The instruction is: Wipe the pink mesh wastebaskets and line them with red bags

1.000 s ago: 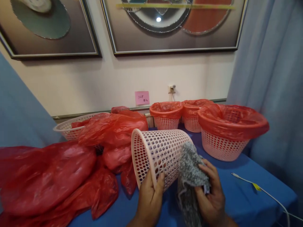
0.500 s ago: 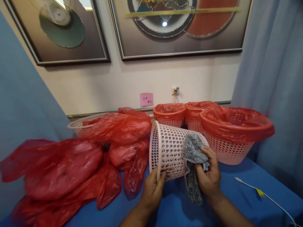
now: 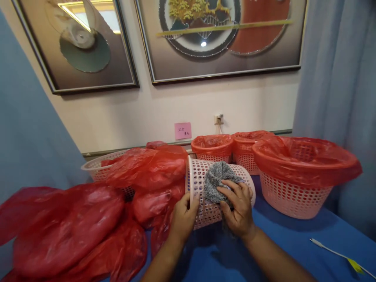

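Only readable text was on the pink note (image 3: 183,131), on the wall (image 3: 164,109) just left of the socket (image 3: 219,119). Handwritten, dark ink, two short lines. Upper line: two digits, first unclear, 5 or maybe 3, then 2, plus one more character, couldn't make it out. Lower line sat at the note's right, smaller strokes, too small and blurred to read.

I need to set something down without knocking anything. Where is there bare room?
The blue table is bare between the right forearm, large lined basket and white cable. Another patch lies between both forearms, nearer the wearer than the held basket. It is crowded at left, under red bags, and at the back, around smaller lined baskets.
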{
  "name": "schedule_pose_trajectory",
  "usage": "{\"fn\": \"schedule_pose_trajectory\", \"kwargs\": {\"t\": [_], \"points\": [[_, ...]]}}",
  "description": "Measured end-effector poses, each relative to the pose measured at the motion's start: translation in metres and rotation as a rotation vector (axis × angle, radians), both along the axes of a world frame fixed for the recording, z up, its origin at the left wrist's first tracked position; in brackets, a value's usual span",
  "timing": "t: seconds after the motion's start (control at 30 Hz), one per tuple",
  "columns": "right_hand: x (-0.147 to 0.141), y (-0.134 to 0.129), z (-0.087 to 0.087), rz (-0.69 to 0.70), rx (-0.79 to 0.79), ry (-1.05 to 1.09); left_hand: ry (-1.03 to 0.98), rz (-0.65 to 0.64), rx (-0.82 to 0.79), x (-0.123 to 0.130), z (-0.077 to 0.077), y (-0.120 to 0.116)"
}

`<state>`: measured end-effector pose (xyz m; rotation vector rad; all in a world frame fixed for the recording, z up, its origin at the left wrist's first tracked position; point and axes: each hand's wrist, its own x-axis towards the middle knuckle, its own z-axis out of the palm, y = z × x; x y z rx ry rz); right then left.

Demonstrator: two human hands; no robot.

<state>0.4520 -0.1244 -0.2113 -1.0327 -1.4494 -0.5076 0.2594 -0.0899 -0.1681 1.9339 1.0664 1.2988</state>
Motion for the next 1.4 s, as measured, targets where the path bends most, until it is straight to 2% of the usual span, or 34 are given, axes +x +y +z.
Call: {"fn": "schedule_pose_trajectory", "kwargs": {"t": [0.07, 0.17, 0.27, 0.33, 0.47, 0.67, 0.77, 0.83, 0.97, 1.03, 1.1, 1.27, 1.33, 1.4], "points": [[0.001, 0.004, -0.008, -0.003, 0.042, 0.050, 0.013, 0.009, 0.018, 0.005, -0.009, 0.004], [0.007, 0.008, -0.021, -0.026, 0.070, 0.152, 0.038, -0.016, 0.106, 0.007, -0.037, 0.005], [0.012, 0.007, -0.027, -0.153, 0.030, 0.216, 0.090, -0.100, 0.212, 0.003, -0.060, 0.002], [0.012, 0.006, -0.028, -0.175, -0.036, 0.183, 0.093, -0.121, 0.255, 0.000, -0.066, 0.002], [0.003, -0.001, -0.027, -0.079, -0.116, -0.003, 0.071, -0.094, 0.311, -0.001, -0.060, 0.001], [-0.030, -0.018, -0.029, -0.123, 0.053, -0.224, 0.049, -0.127, 0.347, 0.001, -0.060, -0.001], [-0.033, -0.017, -0.029, -0.090, 0.105, -0.262, 0.036, -0.129, 0.356, 0.001, -0.064, 0.001], [-0.017, -0.008, -0.027, -0.077, 0.076, -0.203, 0.040, -0.115, 0.334, 0.002, -0.066, 0.001], [0.038, 0.017, -0.024, -0.186, -0.040, 0.159, 0.076, -0.111, 0.271, 0.006, -0.064, -0.001], [0.050, 0.020, -0.024, -0.213, -0.052, 0.260, 0.083, -0.122, 0.277, 0.007, -0.064, -0.002], [0.040, 0.011, -0.024, -0.170, -0.057, 0.207, 0.087, -0.123, 0.279, 0.007, -0.065, -0.003], [-0.020, -0.022, -0.027, 0.125, -0.050, -0.145, 0.076, -0.150, 0.292, 0.003, -0.068, -0.002], [-0.014, -0.016, -0.028, 0.091, -0.053, -0.098, 0.071, -0.131, 0.272, 0.003, -0.067, -0.001], [0.012, 0.001, -0.030, -0.047, -0.085, 0.072, 0.076, -0.112, 0.262, 0.004, -0.067, 0.000]]}}
